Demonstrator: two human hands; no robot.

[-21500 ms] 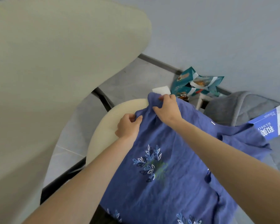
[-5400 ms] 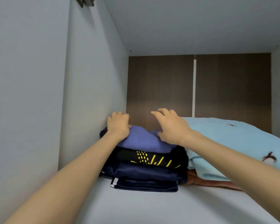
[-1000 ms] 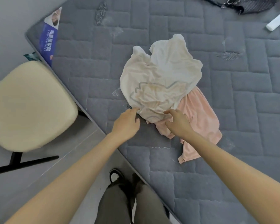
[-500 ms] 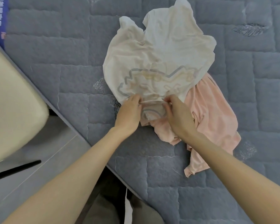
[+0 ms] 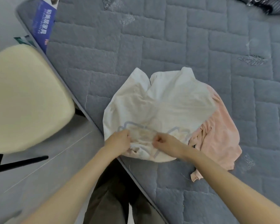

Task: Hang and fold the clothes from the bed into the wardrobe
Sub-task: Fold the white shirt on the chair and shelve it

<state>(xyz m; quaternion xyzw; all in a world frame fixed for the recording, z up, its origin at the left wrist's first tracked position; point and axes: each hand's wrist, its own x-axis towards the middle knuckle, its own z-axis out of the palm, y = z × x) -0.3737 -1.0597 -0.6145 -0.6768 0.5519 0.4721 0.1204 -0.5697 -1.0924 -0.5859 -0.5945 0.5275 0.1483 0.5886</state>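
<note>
Pinching the limp white shirt (image 5: 162,107) at its near hem, left hand (image 5: 120,141) and right hand (image 5: 166,141) are closed on cloth at the bed (image 5: 103,50) edge.

Probably a bedroom: quilted mattress (image 5: 176,38), clothes (image 5: 165,107).

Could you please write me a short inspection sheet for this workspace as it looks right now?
Surface: grey quilted mattress, bare of bedding.
Job's things: white garment crumpled on top of a pink garment, near the mattress edge.
Clutter: blue printed box at the corner; dark item at the far edge.
Grippers: left hand and right hand both pinch the white garment's near hem.
Cables: nothing seen.
Surroundings: cream chair, grey floor.
</note>
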